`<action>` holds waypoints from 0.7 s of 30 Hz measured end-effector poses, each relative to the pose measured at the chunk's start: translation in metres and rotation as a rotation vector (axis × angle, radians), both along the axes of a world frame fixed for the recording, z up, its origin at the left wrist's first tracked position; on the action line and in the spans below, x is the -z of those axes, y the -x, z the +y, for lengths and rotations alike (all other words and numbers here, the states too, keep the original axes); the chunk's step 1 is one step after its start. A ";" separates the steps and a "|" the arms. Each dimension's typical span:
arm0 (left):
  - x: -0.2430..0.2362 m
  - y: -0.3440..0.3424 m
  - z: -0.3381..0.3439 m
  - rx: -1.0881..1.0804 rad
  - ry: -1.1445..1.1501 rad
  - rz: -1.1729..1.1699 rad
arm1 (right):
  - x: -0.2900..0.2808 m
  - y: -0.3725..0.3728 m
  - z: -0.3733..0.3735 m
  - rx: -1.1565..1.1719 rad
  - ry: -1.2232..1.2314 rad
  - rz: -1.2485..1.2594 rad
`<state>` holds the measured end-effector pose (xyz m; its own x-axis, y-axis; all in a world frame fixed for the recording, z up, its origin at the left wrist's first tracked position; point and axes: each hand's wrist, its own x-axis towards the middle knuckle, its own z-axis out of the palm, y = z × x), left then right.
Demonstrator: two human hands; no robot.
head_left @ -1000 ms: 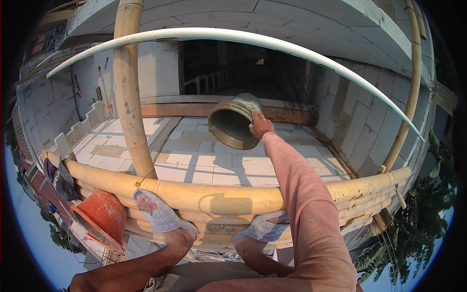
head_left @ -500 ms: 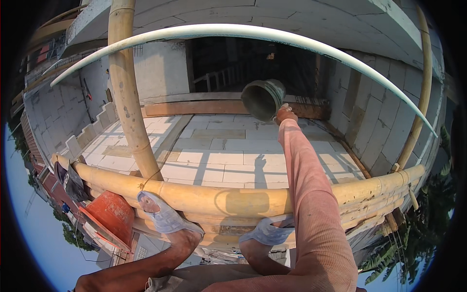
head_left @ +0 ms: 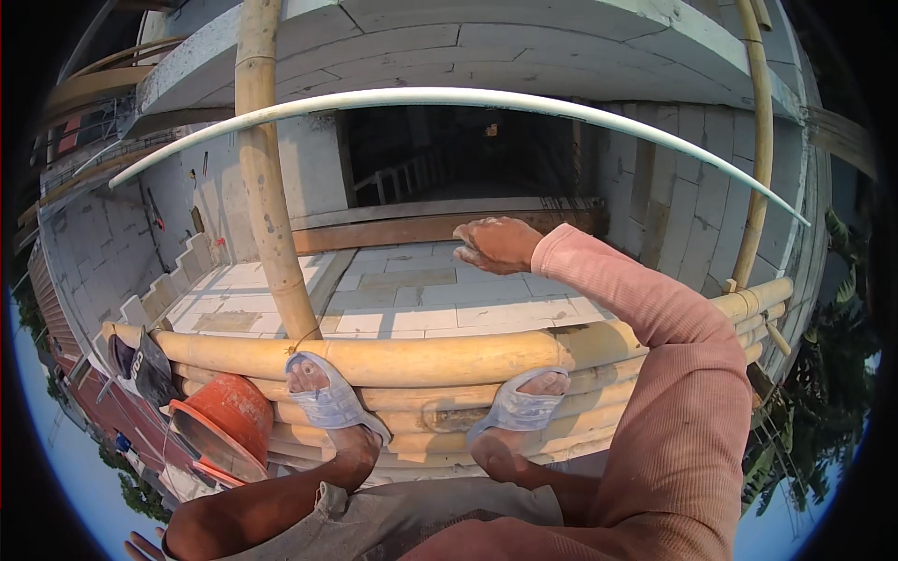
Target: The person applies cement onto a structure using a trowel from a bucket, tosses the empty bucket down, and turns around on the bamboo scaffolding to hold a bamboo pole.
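Note:
My right hand (head_left: 493, 245), at the end of a pink sleeve, hovers in mid-air over the white block floor (head_left: 421, 313), empty, with slightly bent, loosely extended fingers. A few fingertips of my left hand (head_left: 144, 549) show spread beside my bare left knee at the lower left edge; the rest is hidden. My sandalled feet rest on a bundle of horizontal bamboo poles (head_left: 435, 360). An orange bucket (head_left: 226, 409) lies tipped beside my left leg, and a dark cloth item (head_left: 134, 363) sits on the poles at the left.
An upright bamboo post (head_left: 267, 215) stands left of my hand, another (head_left: 753, 224) at the right. A curved-looking white pipe (head_left: 430, 96) crosses above. Block walls (head_left: 687, 178) enclose the floor, with a dark opening behind a wooden plank (head_left: 393, 229). Foliage and sky show at the rim.
The grey-green bucket that my right hand held is out of view, and the hand is empty. My right arm has bent, bringing the hand left and nearer.

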<state>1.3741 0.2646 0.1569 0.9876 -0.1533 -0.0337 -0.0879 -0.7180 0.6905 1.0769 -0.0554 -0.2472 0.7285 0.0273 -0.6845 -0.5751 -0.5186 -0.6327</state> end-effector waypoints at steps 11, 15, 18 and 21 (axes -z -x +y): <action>0.022 -0.013 -0.097 0.203 0.624 0.245 | -0.226 0.135 0.035 0.356 -0.456 0.459; 0.018 -0.018 -0.161 0.697 0.597 0.292 | -0.237 0.136 0.074 0.686 -0.457 0.255; 0.043 -0.057 -0.219 1.396 0.347 0.248 | -0.231 0.151 0.079 1.002 -0.698 0.194; 0.094 -0.035 -0.283 1.557 -0.148 -0.135 | -0.203 0.170 0.083 1.004 -0.132 0.244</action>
<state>1.4091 -0.0183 0.0629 -0.1354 -0.9884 -0.0682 -0.8310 0.0759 0.5511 0.9068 0.0277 -0.0438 0.2996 -0.4293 -0.8520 -0.8237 0.3343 -0.4580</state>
